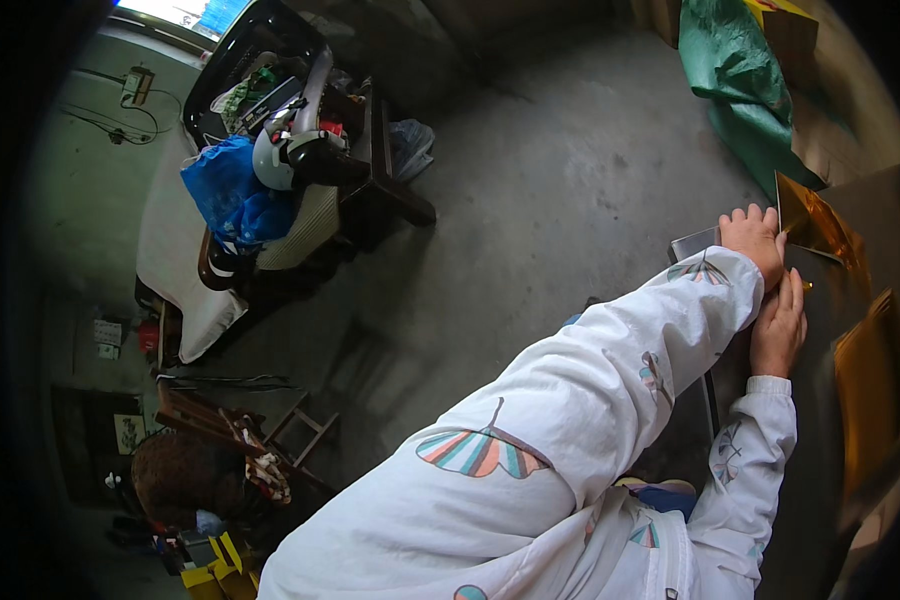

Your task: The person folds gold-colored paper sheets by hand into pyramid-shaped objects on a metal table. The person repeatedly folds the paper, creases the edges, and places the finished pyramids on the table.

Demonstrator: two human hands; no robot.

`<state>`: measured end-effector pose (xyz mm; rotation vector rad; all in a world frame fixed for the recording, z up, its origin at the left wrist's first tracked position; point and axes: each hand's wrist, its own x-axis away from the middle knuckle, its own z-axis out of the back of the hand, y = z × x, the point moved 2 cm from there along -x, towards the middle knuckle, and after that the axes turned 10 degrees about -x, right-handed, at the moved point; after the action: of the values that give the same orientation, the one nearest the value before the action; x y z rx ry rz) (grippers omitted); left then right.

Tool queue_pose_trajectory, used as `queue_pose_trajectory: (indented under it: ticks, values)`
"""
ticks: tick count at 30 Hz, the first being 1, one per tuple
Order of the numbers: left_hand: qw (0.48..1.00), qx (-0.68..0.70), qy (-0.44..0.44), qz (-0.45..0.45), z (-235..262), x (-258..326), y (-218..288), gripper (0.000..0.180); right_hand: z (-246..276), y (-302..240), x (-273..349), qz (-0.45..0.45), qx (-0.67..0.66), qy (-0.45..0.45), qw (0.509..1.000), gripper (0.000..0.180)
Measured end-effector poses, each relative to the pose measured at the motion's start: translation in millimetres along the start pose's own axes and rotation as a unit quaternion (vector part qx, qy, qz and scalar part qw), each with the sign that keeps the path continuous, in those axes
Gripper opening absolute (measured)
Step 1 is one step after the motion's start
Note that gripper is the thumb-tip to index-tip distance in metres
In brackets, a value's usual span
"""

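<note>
My left hand [755, 245] is at the table's edge with its fingers bent down and close together. The thumb side touches the edge of a shiny gold sheet [820, 215] with a pale border, and what lies under the fingers is hidden. Just below it, my right hand [778, 332] is held on its side, fingers stretched forward, their tips against the left hand's wrist. A small yellow piece [808, 286] shows beside the right fingertips. I cannot make out anything held in the right hand.
A gold stack [870, 390] stands along the dark table [820, 400] at right. Green plastic sheeting [740, 80] hangs at the far right. At left, a wooden seat holds a blue bag [235, 195] and a helmet [275, 160]. A folding wooden stool [305, 430] stands lower left.
</note>
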<state>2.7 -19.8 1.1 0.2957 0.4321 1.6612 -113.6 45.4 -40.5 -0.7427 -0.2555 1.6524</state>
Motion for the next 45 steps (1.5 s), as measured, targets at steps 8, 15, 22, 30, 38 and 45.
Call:
queue_pose_trajectory:
  ticks: [8,15,22,30,38,45]
  values:
    - [1.0,0.021,-0.003,-0.011,-1.3,4.5,-2.0,0.034,4.5,3.2,4.5,0.006,0.028,-0.007,1.0,0.043]
    - [0.999,-0.001,-0.028,-0.019,2.3,-5.9,-8.0,0.039,8.4,-24.7,-4.3,-0.076,-0.123,0.013,0.989,0.031]
    - [0.991,-0.092,-0.011,-0.095,-4.3,-13.1,-14.8,0.042,9.0,-40.8,0.3,-0.012,0.038,0.048,0.998,0.033]
    - [0.994,-0.093,-0.012,-0.055,2.1,-23.9,-2.6,0.041,5.2,-30.9,-15.1,-0.059,-0.016,0.019,0.998,0.039]
    - [0.992,-0.109,-0.015,-0.067,9.3,-25.7,-0.7,0.041,8.3,-38.7,-14.3,-0.076,0.003,0.007,0.997,0.038]
    - [0.995,-0.08,-0.013,-0.051,3.1,-24.9,0.3,0.048,13.6,-33.1,-21.2,-0.067,-0.009,0.004,0.998,0.032]
